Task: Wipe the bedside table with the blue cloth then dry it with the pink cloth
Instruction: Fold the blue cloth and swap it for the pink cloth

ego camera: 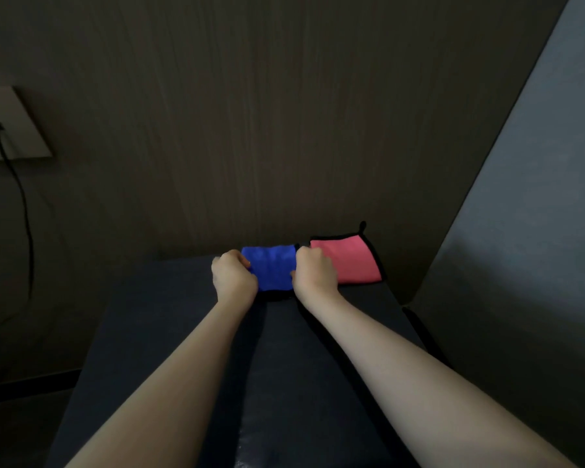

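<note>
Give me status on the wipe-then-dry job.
Early. Nothing looks wiped yet. In hand: left hand and right hand each grip a side of the blue cloth at the bedside table's far edge. Left: wiping, then drying; pink cloth lies untouched beside it.

Dim bedroom: bedside table [169, 332], wall socket [11, 130]

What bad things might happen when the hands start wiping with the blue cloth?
The pink cloth lies right beside the blue cloth, near the right hand, so a sweep might drag it along or push it off the bedside table. The left hand grips too; the bunched cloth may wipe unevenly.
</note>
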